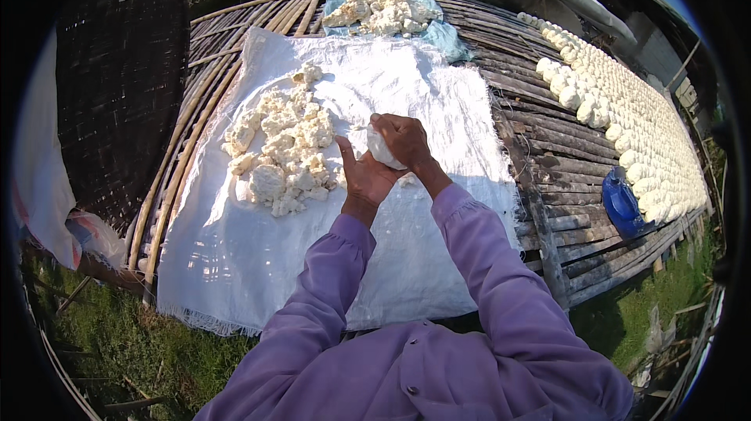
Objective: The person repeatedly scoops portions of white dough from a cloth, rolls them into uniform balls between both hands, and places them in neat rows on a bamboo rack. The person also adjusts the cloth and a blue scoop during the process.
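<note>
One white dough lump (383, 150) is pressed between two hands, left hand (364, 178) cupped beneath, right hand (403, 139) closed over it; its long axis cannot be told. Just left lies one crumbly pile (285, 151) on a white cloth (235, 257); a second pile (379, 8) lies beyond.

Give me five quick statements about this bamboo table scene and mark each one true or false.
1. Both hands press one white lump between them. True: the left hand cups it from below, the right hand covers it.
2. The pile of white chunks lies to the right of the hands. False: it lies to their left, on the white cloth.
3. Rows of shaped white balls line the right side of the bamboo platform. True.
4. The sleeves are green. False: they are purple.
5. A blue container sits near the platform's right edge. True.
</note>
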{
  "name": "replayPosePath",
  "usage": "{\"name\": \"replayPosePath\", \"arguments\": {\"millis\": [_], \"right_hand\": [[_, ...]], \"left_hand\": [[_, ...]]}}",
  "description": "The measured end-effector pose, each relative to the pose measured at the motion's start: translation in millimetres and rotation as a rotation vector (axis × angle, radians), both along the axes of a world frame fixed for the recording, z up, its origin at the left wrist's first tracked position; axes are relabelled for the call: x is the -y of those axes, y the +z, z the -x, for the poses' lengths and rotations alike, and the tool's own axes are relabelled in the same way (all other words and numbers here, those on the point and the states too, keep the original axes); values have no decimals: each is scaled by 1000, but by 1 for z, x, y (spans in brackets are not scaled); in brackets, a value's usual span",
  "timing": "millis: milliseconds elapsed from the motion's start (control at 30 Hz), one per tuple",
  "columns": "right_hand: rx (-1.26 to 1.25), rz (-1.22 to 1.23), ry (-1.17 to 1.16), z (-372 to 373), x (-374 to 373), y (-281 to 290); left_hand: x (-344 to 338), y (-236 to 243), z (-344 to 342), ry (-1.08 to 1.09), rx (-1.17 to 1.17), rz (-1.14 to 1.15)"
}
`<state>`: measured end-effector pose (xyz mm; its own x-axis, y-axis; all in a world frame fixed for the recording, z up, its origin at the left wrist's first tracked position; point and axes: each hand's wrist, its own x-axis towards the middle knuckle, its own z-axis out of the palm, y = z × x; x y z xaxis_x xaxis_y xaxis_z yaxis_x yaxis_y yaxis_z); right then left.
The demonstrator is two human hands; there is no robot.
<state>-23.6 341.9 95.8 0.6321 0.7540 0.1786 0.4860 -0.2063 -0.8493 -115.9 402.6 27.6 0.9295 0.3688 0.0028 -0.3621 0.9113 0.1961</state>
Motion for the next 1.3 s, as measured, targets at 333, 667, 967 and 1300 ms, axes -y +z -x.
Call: {"name": "replayPosePath", "arguments": {"millis": [333, 667, 967, 1300], "right_hand": [[466, -633, -175, -16, 62, 39], [627, -434, -58, -50, 103, -3], [704, -62, 56, -61, 148, 28], [313, -358, 91, -93, 202, 35]], "left_hand": [[44, -2, -30, 142, -98, -93], [91, 7, -54, 81, 54, -76], [130, 11, -77, 136, -17, -276], [170, 13, -105, 146, 11, -133]]}}
